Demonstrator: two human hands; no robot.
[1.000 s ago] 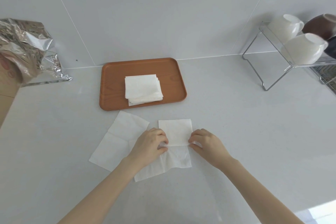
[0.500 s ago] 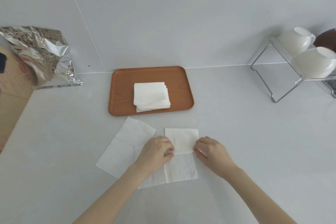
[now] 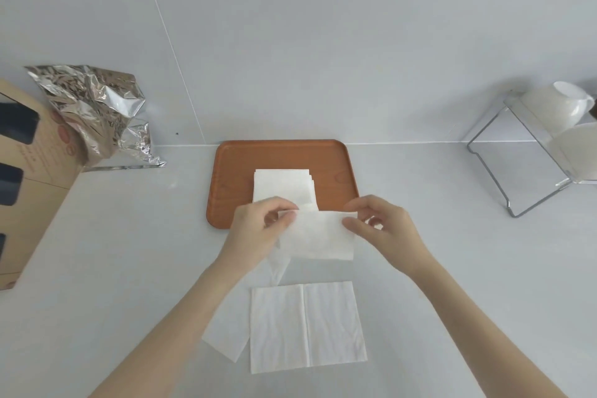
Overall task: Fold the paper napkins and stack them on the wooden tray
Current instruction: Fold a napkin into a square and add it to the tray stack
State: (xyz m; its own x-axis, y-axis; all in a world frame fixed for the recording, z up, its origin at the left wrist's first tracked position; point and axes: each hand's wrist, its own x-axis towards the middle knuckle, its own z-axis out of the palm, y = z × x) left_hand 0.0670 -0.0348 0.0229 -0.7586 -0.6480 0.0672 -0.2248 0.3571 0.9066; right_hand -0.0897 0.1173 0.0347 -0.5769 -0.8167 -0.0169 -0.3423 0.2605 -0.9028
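Observation:
A folded white napkin (image 3: 318, 234) hangs in the air just in front of the wooden tray (image 3: 232, 178). My left hand (image 3: 255, 229) pinches its upper left corner and my right hand (image 3: 384, 226) pinches its upper right corner. On the tray lies a stack of folded napkins (image 3: 282, 184), its near edge partly hidden by my hands. An unfolded napkin (image 3: 307, 326) lies flat on the counter below my hands. Another unfolded napkin (image 3: 226, 333) sits partly under it and under my left forearm.
A crumpled foil bag (image 3: 97, 110) and a cardboard box (image 3: 29, 178) stand at the left by the wall. A wire rack (image 3: 529, 165) with white cups (image 3: 559, 110) stands at the right. The white counter (image 3: 452, 268) meets the wall just behind the tray.
Both hands have lifted the folded napkin off the unfolded ones and carried it toward the tray. The camera has tilted, so the tray sits lower in view.

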